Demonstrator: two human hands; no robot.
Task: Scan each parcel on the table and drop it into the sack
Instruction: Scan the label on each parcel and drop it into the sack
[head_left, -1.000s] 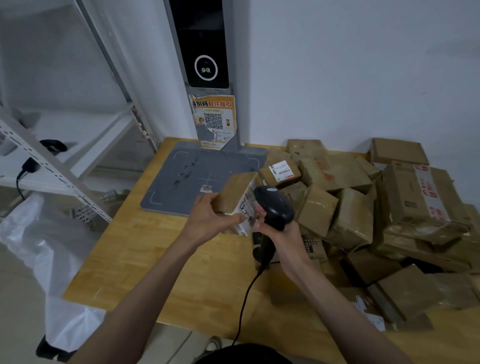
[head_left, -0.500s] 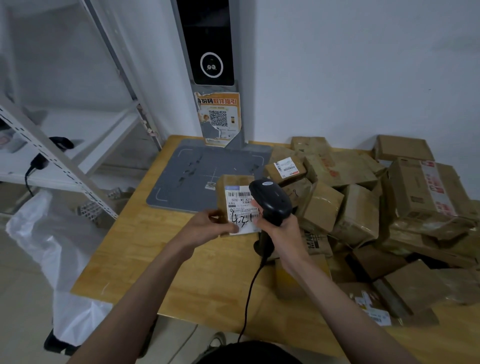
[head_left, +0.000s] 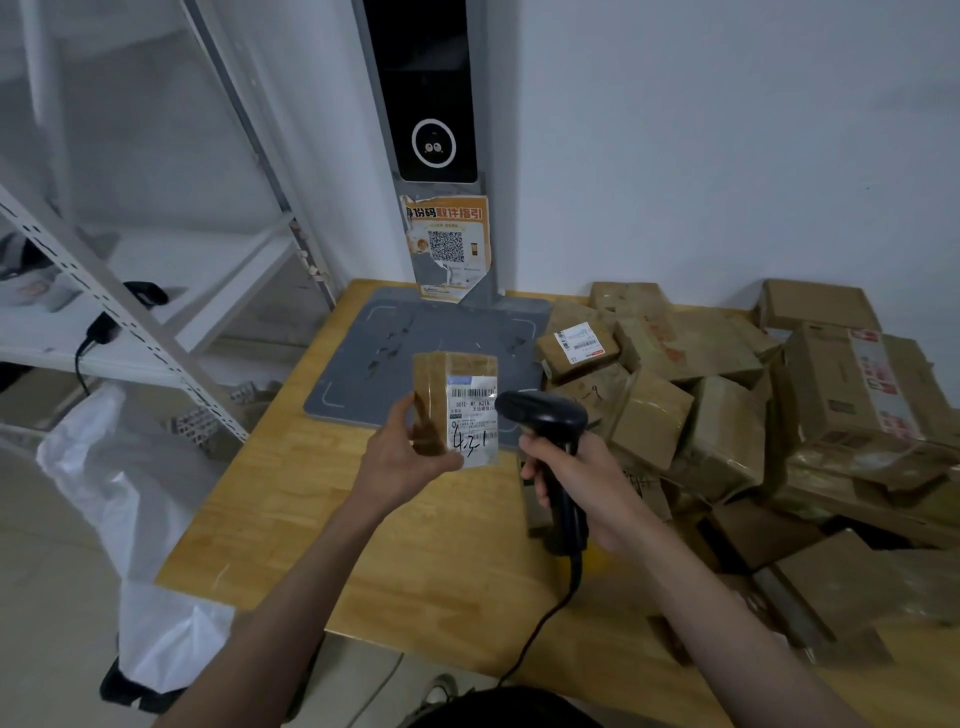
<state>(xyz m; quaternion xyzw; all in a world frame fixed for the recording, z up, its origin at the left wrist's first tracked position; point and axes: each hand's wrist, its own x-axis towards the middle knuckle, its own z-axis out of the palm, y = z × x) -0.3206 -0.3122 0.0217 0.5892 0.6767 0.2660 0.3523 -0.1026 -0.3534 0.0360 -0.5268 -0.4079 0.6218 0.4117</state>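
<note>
Fingers (head_left: 410, 415) of our left hand (head_left: 402, 457) grip the parcel (head_left: 454, 410) upright above the table (head_left: 291, 525), label facing us; our right hand (head_left: 576, 483) clasps the scanner (head_left: 545, 421), its head just right of the label. Off the table's left edge waits the sack (head_left: 135, 493).

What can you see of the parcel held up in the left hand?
The held parcel is a small brown cardboard box wrapped in glossy clear tape, held upright above the table, clear of it. A white label with barcodes, printed text and handwritten black digits faces the camera. The left hand grips its lower left edge; the scanner in the right hand points at the label from the right.
</note>
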